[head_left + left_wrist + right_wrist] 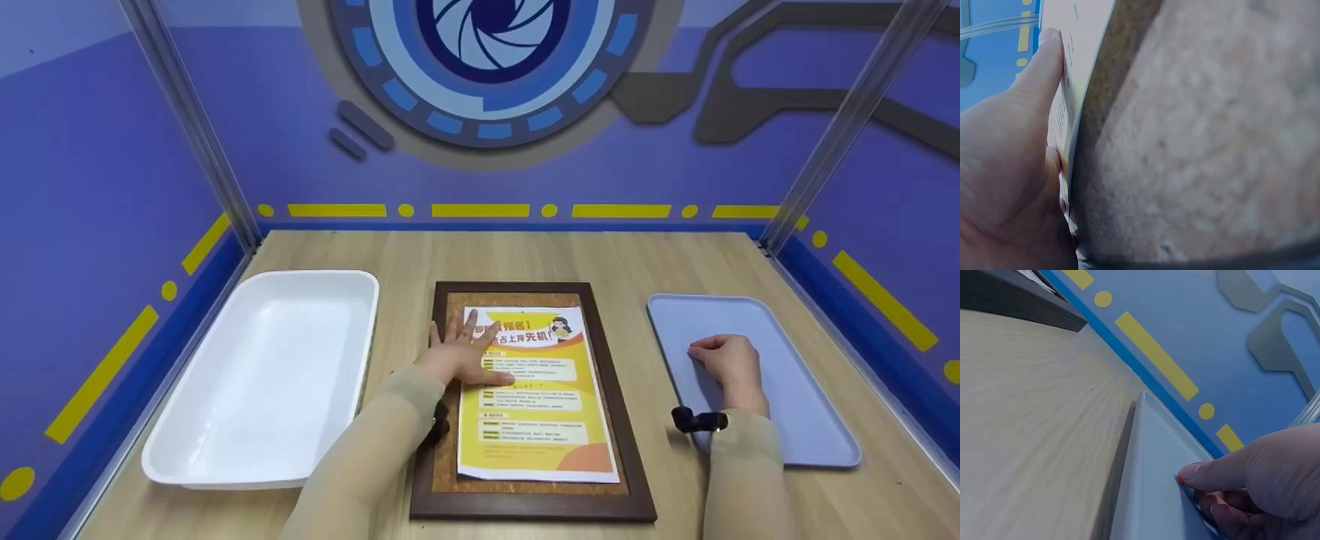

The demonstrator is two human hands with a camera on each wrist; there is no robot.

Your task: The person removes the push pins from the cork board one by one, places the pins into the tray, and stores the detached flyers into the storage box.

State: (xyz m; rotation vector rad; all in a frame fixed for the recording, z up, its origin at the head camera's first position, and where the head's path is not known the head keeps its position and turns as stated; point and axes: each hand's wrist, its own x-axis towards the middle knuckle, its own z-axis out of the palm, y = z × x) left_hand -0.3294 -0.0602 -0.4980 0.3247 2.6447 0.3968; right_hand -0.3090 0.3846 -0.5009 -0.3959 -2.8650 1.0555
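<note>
A yellow and white printed poster [540, 450] lies on a framed cork board [540, 487] in the middle of the table. My left hand [457, 360] rests on the poster's upper left part with fingers spread, the thumb pointing across the sheet. In the left wrist view, the sheet's edge lifts slightly from the cork [1123, 50]. Over the light blue tray [802, 420] on the right, my right hand [731, 367] pinches a small red-orange piece [1180, 478] between thumb and fingertips. Most of that piece is hidden by the fingers, and I cannot tell its kind.
A deep white tray [277, 375] stands on the left side of the wooden table [397, 259]. The board's dark brown frame [622, 420] rises around the cork. Purple printed panels [495, 180] wall in the back and both sides. Each wrist wears a small black camera [697, 420].
</note>
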